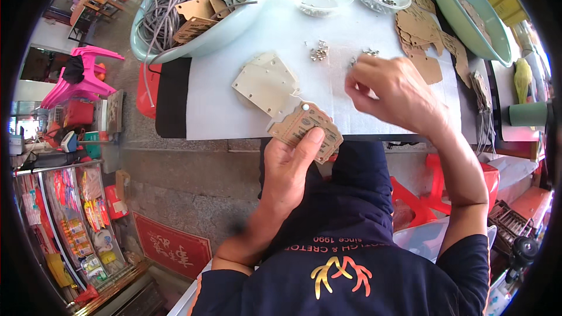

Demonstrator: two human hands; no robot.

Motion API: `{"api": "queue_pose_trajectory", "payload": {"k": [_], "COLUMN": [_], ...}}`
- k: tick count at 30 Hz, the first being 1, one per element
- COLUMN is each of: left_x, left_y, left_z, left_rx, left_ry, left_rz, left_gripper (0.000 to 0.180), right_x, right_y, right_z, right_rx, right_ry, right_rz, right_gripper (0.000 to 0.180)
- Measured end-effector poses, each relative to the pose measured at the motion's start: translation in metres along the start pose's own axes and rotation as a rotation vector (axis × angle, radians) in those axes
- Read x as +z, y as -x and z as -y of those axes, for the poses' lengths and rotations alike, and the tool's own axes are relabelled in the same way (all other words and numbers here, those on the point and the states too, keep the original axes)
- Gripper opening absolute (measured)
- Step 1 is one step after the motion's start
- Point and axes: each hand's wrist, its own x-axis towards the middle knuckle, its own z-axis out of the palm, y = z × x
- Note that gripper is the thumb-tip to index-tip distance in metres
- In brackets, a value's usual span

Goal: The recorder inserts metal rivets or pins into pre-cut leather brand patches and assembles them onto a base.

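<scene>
My left hand (287, 169) grips a brown cardboard tag (301, 126) with dark print at the table's front edge, thumb pressed flat on its face. A round white spot shows near the tag's upper corner. Just beyond it, pale grey-beige cards (264, 85) with small holes lie overlapped on the table. My right hand (392, 90) is raised to the right of the tag, its fingers curled together. Whatever is between those fingertips is hidden. Small shiny metal pieces (370, 52) lie just beyond the right hand, and another little pile of metal pieces (319, 51) sits further left.
A pale blue-green basin (140, 35) at the back left holds grey cords and cards. Clear plastic bowls (404, 0) stand at the back, one with small dark pieces. Brown cardboard pieces (418, 29) lie at the right, beside another green basin (497, 52).
</scene>
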Motion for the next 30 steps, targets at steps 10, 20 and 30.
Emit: {"api": "queue_pose_trajectory", "payload": {"k": [10,20,30], "left_x": [0.009,0.015,0.018], "left_y": [-0.009,-0.008,-0.013], "left_z": [-0.001,-0.002,0.001], "left_rx": [-0.101,-0.080,0.004], "left_ry": [0.140,0.091,-0.023], "left_rz": [0.021,0.009,-0.010], "left_gripper": [0.029,0.028,0.033], "right_x": [0.004,-0.001,0.012], "right_y": [0.033,0.027,0.031], "right_z": [0.000,0.005,0.018], "right_rx": [0.105,0.236,0.105], "right_ry": [-0.094,0.038,0.214], "right_rz": [-0.031,0.086,0.010], "right_gripper": [0.010,0.008,0.012]}}
